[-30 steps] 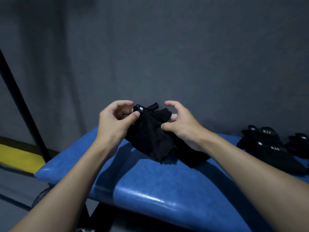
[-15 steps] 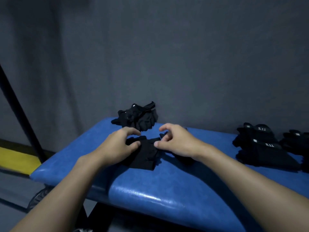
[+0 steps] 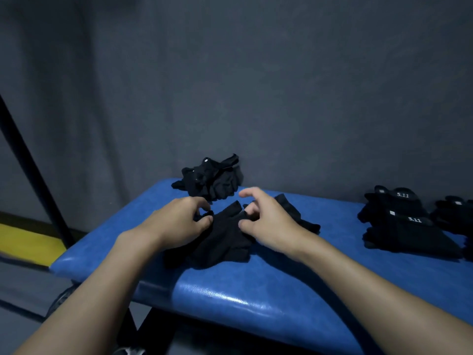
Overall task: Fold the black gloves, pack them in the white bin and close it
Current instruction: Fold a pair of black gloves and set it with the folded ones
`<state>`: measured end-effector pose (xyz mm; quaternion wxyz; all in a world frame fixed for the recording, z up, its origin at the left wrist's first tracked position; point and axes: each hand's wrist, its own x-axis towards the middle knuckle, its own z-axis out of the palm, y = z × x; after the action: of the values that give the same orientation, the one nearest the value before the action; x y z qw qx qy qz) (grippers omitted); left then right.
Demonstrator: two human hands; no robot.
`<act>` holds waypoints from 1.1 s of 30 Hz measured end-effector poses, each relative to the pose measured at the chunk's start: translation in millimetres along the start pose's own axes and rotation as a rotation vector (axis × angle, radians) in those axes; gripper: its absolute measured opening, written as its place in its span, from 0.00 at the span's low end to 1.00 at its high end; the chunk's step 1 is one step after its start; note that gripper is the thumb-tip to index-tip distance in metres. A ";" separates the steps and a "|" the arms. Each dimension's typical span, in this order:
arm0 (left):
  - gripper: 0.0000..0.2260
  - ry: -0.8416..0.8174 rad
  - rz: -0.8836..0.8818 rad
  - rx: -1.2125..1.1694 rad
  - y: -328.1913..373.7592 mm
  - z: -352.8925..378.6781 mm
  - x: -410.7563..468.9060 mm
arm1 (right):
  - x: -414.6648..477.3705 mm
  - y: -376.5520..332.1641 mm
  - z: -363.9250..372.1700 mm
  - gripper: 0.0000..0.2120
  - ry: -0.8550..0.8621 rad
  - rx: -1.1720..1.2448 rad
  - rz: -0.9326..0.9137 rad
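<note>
A black fingerless glove (image 3: 225, 237) lies flat on the blue padded bench (image 3: 256, 290), in front of me. My left hand (image 3: 176, 221) pinches its left edge between thumb and forefinger. My right hand (image 3: 268, 221) pinches the glove's finger end with thumb and curled fingers, the forefinger lifted. A second black glove (image 3: 294, 213) lies partly under my right hand. A loose heap of black gloves (image 3: 212, 178) sits at the bench's back edge against the wall. The white bin is not in view.
Folded black gloves (image 3: 399, 221) with white "5.11" labels are stacked on the bench at the right, more at the frame edge. A black slanted pole (image 3: 33, 170) and a yellow floor stripe (image 3: 25, 242) are at the left. A grey wall stands behind the bench.
Both hands brought the glove down from mid-air onto the bench. They now pinch it lying on the bench, a little farther apart than half a second ago.
</note>
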<state>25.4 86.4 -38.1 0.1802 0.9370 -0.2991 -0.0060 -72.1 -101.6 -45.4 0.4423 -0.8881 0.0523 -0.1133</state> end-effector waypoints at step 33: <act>0.09 0.254 0.242 -0.735 37.7 -2.2 -10.5 | -9.2 2.3 -23.3 0.24 0.088 0.383 -0.010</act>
<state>-4.0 64.6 -24.2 0.5380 0.7616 -0.3604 0.0247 -86.8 -119.3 -35.0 0.5999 -0.7821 0.0449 -0.1622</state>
